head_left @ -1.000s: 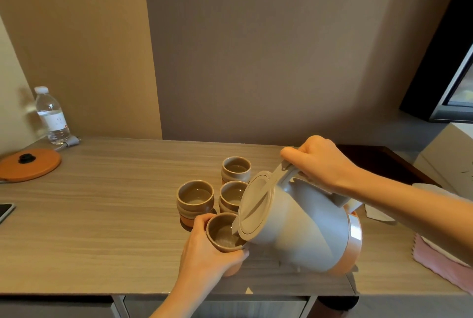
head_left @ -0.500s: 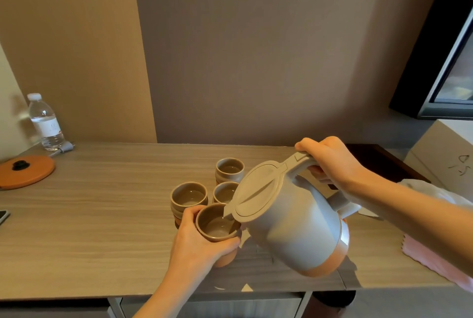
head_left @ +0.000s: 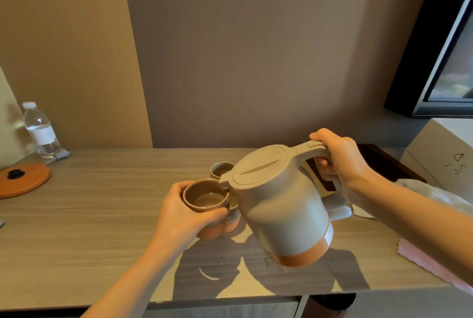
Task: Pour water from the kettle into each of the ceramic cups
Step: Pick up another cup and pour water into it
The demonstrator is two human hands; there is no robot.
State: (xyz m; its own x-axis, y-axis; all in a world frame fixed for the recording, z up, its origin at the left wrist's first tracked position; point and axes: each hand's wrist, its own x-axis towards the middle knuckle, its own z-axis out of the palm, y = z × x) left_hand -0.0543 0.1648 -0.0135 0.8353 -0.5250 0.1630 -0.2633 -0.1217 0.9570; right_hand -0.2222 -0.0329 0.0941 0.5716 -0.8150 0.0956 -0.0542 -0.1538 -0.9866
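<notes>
Wood-grain table point(head_left: 102, 215) carries everything; kettle is the landmark. Grey kettle point(head_left: 284, 205) with orange base band is lifted off the table, tilted spout-down to the left, lid closed. Right hand point(head_left: 340, 161) wraps the kettle handle, fingers curled under it, thumb on top. Left hand point(head_left: 179, 212) grips a ceramic cup point(head_left: 206, 196) just left of the kettle spout, cup rim touching or nearly touching the spout; liquid visible inside, cup upright. Second cup point(head_left: 221, 169) sits behind the held one, just beside the kettle lid edge. Another cup point(head_left: 233, 217), partly hidden, sits between held cup and kettle body. Orange round kettle base point(head_left: 24, 182) lies far left of the kettle. Water bottle point(head_left: 41, 130) stands behind that base, far left. Pink cloth point(head_left: 430, 261) lies right of the kettle, under the right forearm. White towel point(head_left: 435, 194) is right of the kettle.
</notes>
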